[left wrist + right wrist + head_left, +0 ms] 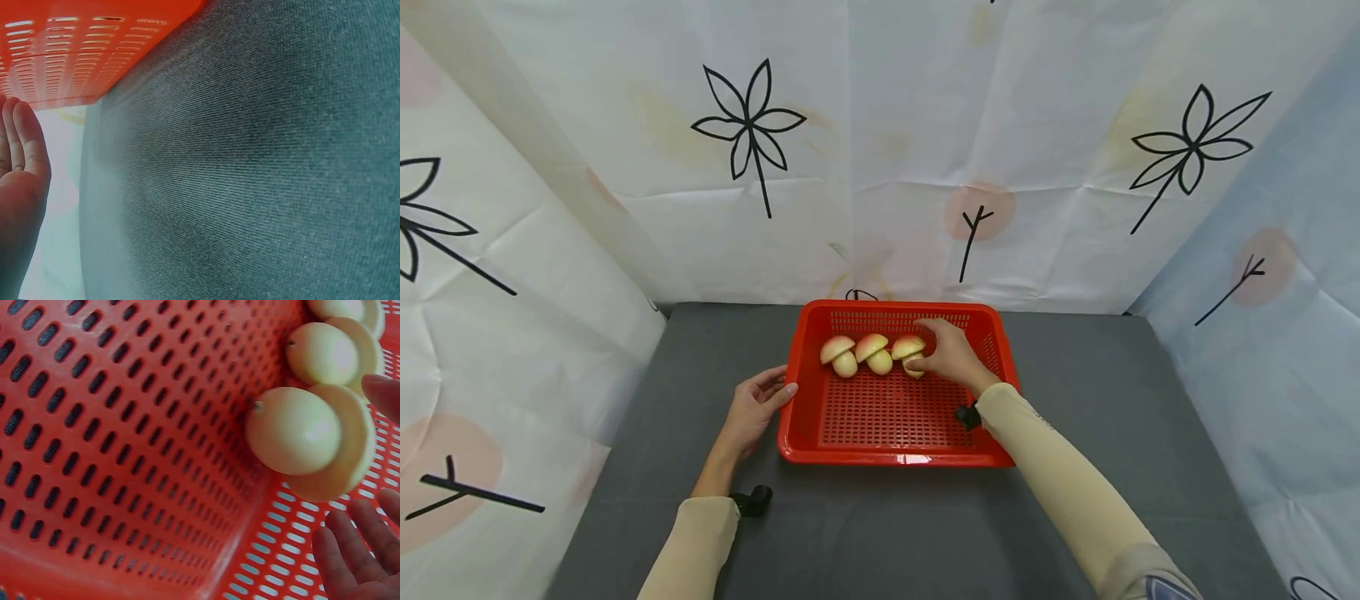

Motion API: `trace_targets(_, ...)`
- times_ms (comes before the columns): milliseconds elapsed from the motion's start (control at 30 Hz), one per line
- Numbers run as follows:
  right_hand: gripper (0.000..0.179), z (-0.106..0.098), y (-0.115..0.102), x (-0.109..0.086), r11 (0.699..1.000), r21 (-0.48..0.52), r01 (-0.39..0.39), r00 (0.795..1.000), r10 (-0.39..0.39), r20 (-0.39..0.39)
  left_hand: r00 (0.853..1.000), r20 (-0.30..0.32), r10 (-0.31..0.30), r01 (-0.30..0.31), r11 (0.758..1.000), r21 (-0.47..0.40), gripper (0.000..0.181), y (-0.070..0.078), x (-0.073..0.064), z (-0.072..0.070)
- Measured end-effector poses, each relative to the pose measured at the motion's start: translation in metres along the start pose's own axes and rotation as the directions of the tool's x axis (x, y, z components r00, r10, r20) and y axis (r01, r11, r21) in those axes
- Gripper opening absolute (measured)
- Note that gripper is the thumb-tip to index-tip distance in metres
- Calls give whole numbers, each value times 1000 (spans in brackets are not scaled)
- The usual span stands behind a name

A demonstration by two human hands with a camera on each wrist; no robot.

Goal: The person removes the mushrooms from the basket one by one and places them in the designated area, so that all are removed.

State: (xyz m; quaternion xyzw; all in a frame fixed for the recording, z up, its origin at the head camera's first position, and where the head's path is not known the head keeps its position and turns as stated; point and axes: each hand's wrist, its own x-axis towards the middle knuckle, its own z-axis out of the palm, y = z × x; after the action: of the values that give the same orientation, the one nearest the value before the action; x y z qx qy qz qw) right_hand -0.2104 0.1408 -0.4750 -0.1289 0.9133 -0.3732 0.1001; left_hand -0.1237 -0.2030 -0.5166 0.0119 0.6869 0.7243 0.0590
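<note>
Three toy mushrooms with pink-and-yellow caps and pale, rounded stems lie in a row along the back of a red plastic basket: a left one, a middle one and a right one. Around the right one, my right hand has thumb and fingers spread on either side. In the right wrist view, those fingers are apart from the nearest mushroom. My left hand touches the basket's left side, thumb at the rim; its fingers look straight in the left wrist view.
The basket has slotted walls and floor and stands on a grey cloth-covered table near its back edge. White printed curtains hang behind the table and on both sides.
</note>
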Motion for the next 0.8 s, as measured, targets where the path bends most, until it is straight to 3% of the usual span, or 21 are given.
trace_targets(467, 75, 19, 11, 5, 996, -91, -19, 1000, 21, 17, 1000, -12, 13, -13, 1000, 1, 47, -2, 1, 0)
trace_targets(800, 72, 9, 6, -3, 997, -80, 18, 1000, -18, 0, 1000, -23, 16, -16, 1000, 10, 47, -3, 2, 1)
